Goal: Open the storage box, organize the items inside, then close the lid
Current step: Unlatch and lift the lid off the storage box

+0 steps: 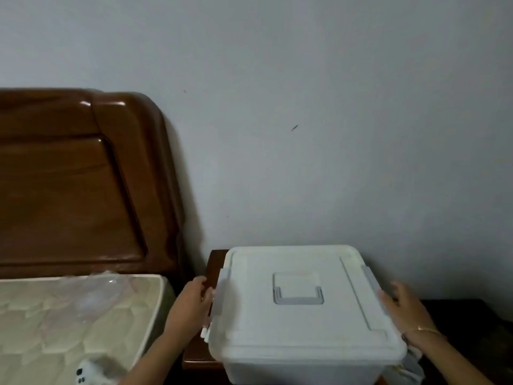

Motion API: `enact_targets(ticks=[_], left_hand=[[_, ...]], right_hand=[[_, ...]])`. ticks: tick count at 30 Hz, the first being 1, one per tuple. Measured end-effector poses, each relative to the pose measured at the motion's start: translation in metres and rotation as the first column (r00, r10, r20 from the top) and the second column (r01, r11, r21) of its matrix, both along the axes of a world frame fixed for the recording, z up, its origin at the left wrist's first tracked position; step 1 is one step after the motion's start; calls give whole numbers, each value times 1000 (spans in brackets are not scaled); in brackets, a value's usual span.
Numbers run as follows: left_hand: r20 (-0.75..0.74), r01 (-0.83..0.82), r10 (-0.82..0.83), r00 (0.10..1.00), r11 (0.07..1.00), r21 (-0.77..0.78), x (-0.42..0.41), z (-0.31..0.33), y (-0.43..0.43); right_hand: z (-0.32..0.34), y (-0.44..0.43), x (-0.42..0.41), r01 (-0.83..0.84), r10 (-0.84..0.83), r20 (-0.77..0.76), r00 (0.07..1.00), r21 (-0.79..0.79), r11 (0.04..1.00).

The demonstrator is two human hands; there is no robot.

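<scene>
Two grips: left hand (193, 301) curls round 9 o'clock latch (221, 290), right hand (404, 311) round 3 o'clock latch (370, 280) (lid (299, 329) shut); unclip both together.

White storage box (305, 337) with grey latches (220, 291) and handle (298, 300); reddish-brown headboard (69, 184); cream quilted mattress (55, 323); pale grey wall (333, 107); dark brown tabletop (214, 262).

Single head cam, wide-angle, facing fwd & down, close above storage box (302, 327), wall (333, 79) filling upper half.
</scene>
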State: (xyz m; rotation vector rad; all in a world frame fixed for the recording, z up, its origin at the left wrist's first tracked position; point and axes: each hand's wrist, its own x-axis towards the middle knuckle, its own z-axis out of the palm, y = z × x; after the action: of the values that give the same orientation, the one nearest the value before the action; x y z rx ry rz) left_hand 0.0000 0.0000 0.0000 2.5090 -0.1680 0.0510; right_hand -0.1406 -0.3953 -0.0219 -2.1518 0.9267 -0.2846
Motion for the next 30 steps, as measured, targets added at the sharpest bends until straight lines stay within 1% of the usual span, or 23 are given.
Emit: enact_targets(ticks=[2, 5, 7, 10, 12, 16, 19, 21, 22, 24, 26, 28, 30], left_hand=[[-52, -8, 7, 999, 1000, -4, 10, -15, -17], [-129, -10, 21, 991, 996, 90, 16, -34, -37], [-120, -12, 31, 992, 987, 158, 15, -41, -43], [-81, 30, -5, 997, 946, 322, 23, -46, -54], [-78, 22, 10, 997, 920, 392, 29, -48, -58], [-108, 25, 30, 994, 879, 476, 40, -58, -60], [-137, -22, 83, 987, 920, 392, 46, -60, -58], [-149, -27, 82, 985, 941, 337, 48, -61, -57], [-155, -42, 88, 984, 959, 280, 50, -63, -56], [-196, -88, 107, 975, 990, 107, 52, -65, -53], [-249, -131, 115, 962, 990, -48, 54, -65, -48], [-359, -154, 69, 931, 965, -214, 56, -62, -40], [-486, -191, 0, 874, 919, -344, 57, -60, -31]], right_hand=[[-6, 3, 20, -25, 25, -63, 998, -5, 1000], [-15, 10, 47, -35, 34, -154, 988, -6, 999], [-21, 11, 51, -42, 30, -205, 978, -55, 998], [-24, 5, 60, -53, 17, -282, 959, -124, 991], [-29, 2, 64, -67, 6, -330, 944, -175, 982], [-40, -1, 68, -48, -59, -339, 939, -297, 954], [-44, 0, 70, -35, -95, -344, 934, -351, 936], [-44, 0, 71, -29, -110, -350, 930, -368, 929], [-44, 1, 72, -30, -111, -352, 929, -373, 927], [-42, 2, 72, -32, -112, -354, 929, -377, 925], [-40, 3, 72, -32, -113, -358, 927, -374, 927], [-38, 4, 71, -33, -111, -362, 926, -368, 929], [-38, 4, 71, -29, -108, -351, 930, -363, 931]])
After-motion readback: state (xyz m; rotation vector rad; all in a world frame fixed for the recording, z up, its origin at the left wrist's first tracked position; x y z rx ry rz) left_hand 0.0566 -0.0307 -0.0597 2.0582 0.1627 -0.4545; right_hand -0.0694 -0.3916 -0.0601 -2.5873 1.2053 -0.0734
